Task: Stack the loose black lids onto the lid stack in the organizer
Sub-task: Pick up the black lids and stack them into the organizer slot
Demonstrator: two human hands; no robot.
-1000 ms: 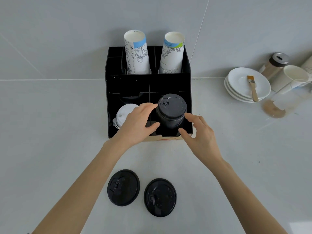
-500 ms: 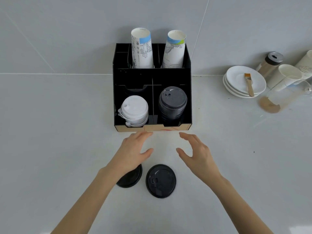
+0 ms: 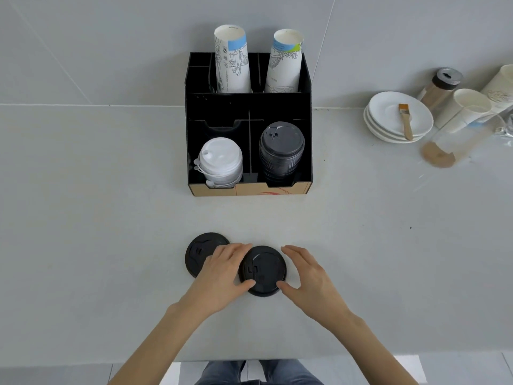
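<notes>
No wording can be read: the red print on the organizer's (image 3: 249, 190) near front, the paper cups' (image 3: 231, 65) drawings and the far-right cup's (image 3: 499, 88) script are too blurred.

You look down on a pale grey counter (image 3: 83, 218) that fills most of the frame. Across the top runs a grey tiled wall (image 3: 111, 37) with thin joint lines. Along the bottom edge you see light floor tiles (image 3: 69, 378). The light is soft and even.

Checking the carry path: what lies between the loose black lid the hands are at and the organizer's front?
Nothing. In the head view, the counter between that loose black lid and the organizer is bare.
</notes>
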